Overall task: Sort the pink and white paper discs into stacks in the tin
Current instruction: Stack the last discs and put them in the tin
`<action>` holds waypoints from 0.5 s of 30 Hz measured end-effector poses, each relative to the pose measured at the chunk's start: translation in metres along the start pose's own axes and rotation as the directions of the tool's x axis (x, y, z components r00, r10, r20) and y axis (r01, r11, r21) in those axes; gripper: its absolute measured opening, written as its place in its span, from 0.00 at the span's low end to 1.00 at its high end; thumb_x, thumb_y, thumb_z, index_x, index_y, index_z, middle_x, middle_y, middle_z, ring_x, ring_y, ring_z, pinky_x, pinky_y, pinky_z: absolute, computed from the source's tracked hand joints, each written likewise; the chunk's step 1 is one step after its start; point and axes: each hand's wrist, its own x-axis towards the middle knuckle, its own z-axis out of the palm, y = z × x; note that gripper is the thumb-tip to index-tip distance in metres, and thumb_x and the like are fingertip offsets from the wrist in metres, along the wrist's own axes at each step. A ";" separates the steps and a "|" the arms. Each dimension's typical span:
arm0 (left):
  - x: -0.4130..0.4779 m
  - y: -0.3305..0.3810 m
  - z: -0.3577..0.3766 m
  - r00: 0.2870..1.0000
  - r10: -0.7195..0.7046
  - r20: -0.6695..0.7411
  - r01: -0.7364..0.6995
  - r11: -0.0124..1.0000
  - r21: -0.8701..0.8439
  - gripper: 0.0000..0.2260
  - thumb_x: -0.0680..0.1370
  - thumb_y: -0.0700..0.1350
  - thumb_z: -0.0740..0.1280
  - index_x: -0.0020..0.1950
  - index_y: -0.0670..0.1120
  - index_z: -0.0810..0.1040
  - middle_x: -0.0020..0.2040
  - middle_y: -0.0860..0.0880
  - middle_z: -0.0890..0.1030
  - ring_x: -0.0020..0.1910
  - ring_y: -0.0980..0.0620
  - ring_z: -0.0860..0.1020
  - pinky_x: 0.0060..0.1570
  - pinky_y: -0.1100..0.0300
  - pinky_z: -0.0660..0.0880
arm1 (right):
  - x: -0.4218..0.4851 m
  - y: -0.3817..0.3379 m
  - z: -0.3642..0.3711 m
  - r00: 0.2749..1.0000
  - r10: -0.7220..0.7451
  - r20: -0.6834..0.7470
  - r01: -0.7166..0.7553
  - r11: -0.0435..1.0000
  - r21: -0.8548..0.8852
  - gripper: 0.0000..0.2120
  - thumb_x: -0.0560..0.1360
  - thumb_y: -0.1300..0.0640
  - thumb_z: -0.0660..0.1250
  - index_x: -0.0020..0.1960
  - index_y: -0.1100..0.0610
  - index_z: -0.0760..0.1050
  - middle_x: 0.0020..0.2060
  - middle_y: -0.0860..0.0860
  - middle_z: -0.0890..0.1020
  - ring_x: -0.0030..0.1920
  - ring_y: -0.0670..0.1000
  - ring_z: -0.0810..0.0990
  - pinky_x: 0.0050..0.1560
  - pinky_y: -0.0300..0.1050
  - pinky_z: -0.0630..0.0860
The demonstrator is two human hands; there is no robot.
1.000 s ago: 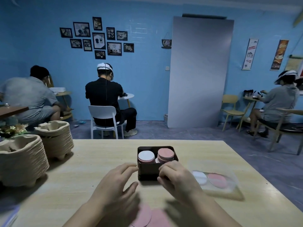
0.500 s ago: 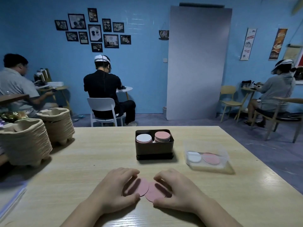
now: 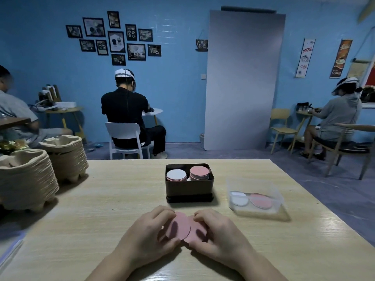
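At low centre, the left hand [image 3: 146, 236] and right hand [image 3: 221, 234] are holding overlapping pink discs [image 3: 180, 226] in curled grips at the table [image 3: 101, 199]. Squaring the edges first should be easing placement onto the pink stack [image 3: 199, 172] in the tin [image 3: 188, 189], mid-frame.

Both hands close together, forearms angling inward.
The left hand [image 3: 148, 232] and right hand [image 3: 221, 234] sit knuckles up, fingers curled over the far edge and thumbs at the near edge of the pink discs [image 3: 181, 225], gripping them side by side.
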 end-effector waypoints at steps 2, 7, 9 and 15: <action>0.005 0.000 0.011 1.000 0.018 0.024 -0.017 0.999 -0.033 0.20 0.71 0.60 0.75 0.58 0.54 0.77 0.63 0.61 0.76 0.51 0.64 0.78 0.47 0.66 0.78 | 0.000 0.001 0.001 1.000 -0.005 -0.012 0.005 1.000 0.011 0.22 0.71 0.38 0.74 0.58 0.49 0.76 0.53 0.42 0.79 0.52 0.42 0.77 0.49 0.42 0.77; 0.011 -0.002 0.027 0.997 0.058 0.051 -0.050 0.988 -0.146 0.17 0.72 0.59 0.76 0.57 0.58 0.79 0.68 0.59 0.75 0.60 0.64 0.77 0.55 0.64 0.77 | -0.001 0.008 0.004 1.000 -0.026 -0.011 0.026 1.000 -0.004 0.20 0.71 0.40 0.75 0.56 0.50 0.76 0.59 0.45 0.78 0.55 0.43 0.78 0.53 0.38 0.76; 0.012 -0.005 0.030 0.997 0.061 0.045 -0.054 0.987 -0.153 0.16 0.72 0.59 0.75 0.58 0.59 0.79 0.69 0.60 0.74 0.62 0.64 0.76 0.56 0.64 0.77 | -0.002 0.012 0.005 1.000 0.004 0.000 -0.004 1.000 0.001 0.20 0.70 0.40 0.75 0.56 0.48 0.75 0.62 0.44 0.77 0.58 0.42 0.77 0.56 0.38 0.75; 0.011 -0.011 0.038 0.996 0.084 0.011 -0.080 0.979 -0.187 0.07 0.78 0.54 0.69 0.53 0.54 0.83 0.71 0.58 0.73 0.64 0.67 0.75 0.57 0.65 0.78 | 0.000 0.017 0.007 0.999 0.045 0.025 -0.046 0.999 0.016 0.18 0.67 0.40 0.75 0.51 0.48 0.76 0.63 0.35 0.71 0.58 0.41 0.77 0.56 0.36 0.74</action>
